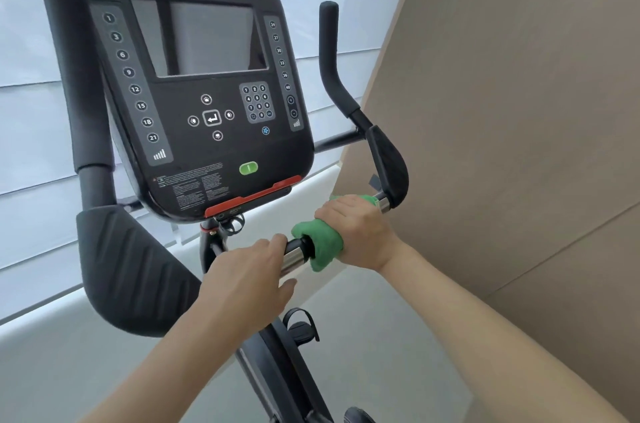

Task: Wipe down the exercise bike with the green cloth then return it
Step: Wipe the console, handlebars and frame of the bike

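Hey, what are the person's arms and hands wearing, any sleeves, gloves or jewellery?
Nothing that shows. Both forearms are bare up to the frame edge, with no sleeves in view. The left hand and right hand have no gloves, rings, watch or bands visible.

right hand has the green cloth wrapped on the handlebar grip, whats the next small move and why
Probably slide the right hand with the green cloth along the bar toward the left hand. The cloth is wrapped round the grip, and the shiny metal sensor band beside it lies bare between the hands. The left hand, holding the bar, would likely need to shift clear.
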The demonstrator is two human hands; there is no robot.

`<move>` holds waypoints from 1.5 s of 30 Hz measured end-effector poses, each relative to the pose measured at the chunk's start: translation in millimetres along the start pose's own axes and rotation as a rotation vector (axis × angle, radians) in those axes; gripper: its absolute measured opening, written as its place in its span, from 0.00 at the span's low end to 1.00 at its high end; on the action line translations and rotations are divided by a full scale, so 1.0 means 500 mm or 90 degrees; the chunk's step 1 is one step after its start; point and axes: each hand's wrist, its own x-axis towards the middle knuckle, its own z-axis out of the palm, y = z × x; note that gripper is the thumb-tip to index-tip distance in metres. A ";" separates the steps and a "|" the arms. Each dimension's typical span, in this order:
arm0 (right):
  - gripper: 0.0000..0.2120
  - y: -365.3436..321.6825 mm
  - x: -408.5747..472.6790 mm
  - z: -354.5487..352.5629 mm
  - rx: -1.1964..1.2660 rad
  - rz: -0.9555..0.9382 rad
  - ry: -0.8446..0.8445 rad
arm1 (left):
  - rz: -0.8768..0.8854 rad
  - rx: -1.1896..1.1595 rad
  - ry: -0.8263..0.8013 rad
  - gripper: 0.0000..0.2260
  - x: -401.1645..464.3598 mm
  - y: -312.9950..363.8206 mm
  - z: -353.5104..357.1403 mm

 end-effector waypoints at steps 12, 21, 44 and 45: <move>0.16 0.117 0.067 -0.109 -0.055 0.162 -0.503 | -0.082 0.034 -0.075 0.08 0.029 0.000 0.008; 0.14 0.112 0.047 -0.085 -0.055 0.193 -0.435 | -0.083 0.051 -0.034 0.08 0.019 0.005 0.013; 0.16 -0.206 0.045 -0.039 0.008 0.167 -0.142 | 0.063 0.031 0.037 0.06 -0.078 -0.063 -0.072; 0.16 -0.229 0.054 -0.034 0.007 0.150 -0.147 | 0.087 0.046 0.069 0.07 -0.094 -0.090 -0.083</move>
